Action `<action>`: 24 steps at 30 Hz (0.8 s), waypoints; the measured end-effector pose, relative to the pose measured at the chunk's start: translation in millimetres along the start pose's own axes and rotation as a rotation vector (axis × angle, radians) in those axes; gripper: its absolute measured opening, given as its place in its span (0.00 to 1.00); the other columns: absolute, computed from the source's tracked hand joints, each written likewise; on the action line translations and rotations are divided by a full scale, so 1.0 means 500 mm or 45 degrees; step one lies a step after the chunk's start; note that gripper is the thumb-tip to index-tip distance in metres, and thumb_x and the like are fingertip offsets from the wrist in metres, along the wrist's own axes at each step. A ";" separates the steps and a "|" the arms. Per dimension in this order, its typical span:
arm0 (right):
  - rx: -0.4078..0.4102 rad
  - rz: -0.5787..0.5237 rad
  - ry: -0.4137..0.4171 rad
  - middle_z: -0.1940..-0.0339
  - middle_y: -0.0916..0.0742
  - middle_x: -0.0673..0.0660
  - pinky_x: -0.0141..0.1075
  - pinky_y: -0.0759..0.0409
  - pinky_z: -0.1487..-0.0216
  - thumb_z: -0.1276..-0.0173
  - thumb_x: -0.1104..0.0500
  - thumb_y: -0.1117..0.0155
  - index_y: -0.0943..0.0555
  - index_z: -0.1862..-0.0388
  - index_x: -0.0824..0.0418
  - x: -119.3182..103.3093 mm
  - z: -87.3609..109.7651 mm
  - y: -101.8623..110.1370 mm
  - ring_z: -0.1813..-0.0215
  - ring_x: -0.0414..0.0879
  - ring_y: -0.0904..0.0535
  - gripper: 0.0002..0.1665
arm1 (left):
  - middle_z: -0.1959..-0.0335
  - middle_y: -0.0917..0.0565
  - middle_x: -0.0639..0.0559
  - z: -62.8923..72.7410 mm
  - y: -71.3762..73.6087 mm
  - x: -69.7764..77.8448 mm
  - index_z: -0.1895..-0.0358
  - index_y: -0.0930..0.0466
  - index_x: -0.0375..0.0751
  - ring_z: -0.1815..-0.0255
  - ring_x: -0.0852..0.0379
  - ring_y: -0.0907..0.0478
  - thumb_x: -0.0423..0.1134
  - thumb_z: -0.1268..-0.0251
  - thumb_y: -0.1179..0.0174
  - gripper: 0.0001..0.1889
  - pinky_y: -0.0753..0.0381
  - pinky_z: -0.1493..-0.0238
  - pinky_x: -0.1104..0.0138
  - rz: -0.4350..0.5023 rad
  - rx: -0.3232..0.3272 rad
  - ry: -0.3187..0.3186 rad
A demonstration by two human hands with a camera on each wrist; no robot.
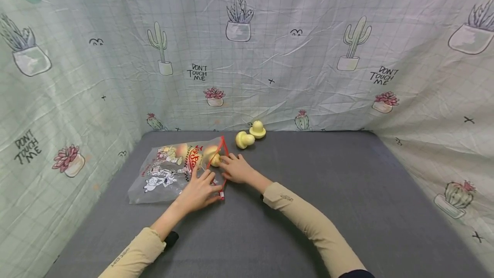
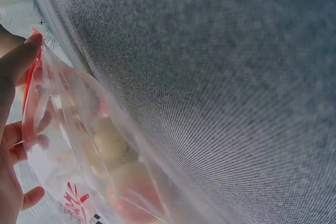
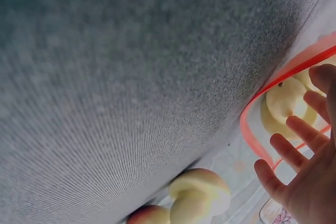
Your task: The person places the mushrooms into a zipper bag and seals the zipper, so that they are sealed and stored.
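Observation:
A clear zip bag (image 1: 143,190) with a red zip edge and cartoon print lies on the left of the table, its mouth facing right. Pale yellow, mushroom-shaped pieces with reddish caps show inside it, one mushroom (image 3: 286,100) just within the mouth. My left hand (image 1: 198,192) holds the bag at its mouth, thumb at the near zip corner and fingers spread over the upper film. At the opening, my right hand (image 1: 236,168) has its fingers extended beside that mushroom, palm partly visible in the right wrist view.
Two more mushroom-shaped pieces stand beyond the bag by the table's back edge: one mushroom (image 1: 243,140) tipped on its side, another mushroom (image 1: 257,130) cap down. A printed cactus curtain (image 1: 270,76) hangs behind the grey table (image 1: 328,183) and along both sides.

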State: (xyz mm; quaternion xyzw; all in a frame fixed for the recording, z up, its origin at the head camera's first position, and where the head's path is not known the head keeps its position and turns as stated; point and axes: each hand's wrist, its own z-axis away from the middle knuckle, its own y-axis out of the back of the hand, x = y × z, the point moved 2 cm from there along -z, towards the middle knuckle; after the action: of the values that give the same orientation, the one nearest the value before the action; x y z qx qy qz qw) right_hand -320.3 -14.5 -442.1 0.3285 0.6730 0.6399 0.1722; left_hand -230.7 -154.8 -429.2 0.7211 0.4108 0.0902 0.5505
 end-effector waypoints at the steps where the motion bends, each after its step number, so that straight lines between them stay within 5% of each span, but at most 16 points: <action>1: 0.007 -0.003 0.007 0.37 0.30 0.50 0.45 0.30 0.51 0.34 0.44 0.51 0.33 0.38 0.44 -0.002 0.001 0.000 0.42 0.47 0.34 0.25 | 0.65 0.26 0.50 0.000 0.000 0.000 0.63 0.19 0.61 0.55 0.50 0.31 0.58 0.52 0.40 0.13 0.42 0.47 0.38 -0.002 -0.004 -0.001; 24: -0.082 0.070 -0.099 0.33 0.33 0.49 0.45 0.31 0.50 0.35 0.40 0.53 0.39 0.34 0.44 -0.003 -0.011 -0.009 0.42 0.46 0.35 0.31 | 0.68 0.27 0.52 0.001 0.006 0.001 0.65 0.19 0.60 0.61 0.52 0.32 0.57 0.53 0.38 0.13 0.40 0.49 0.42 -0.024 0.064 -0.044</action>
State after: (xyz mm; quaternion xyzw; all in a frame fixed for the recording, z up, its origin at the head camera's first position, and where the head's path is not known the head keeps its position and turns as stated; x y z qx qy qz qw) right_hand -323.9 -19.5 -446.2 0.3658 0.6355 0.6526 0.1913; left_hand -228.8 -155.1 -427.1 0.7322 0.4102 0.0623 0.5402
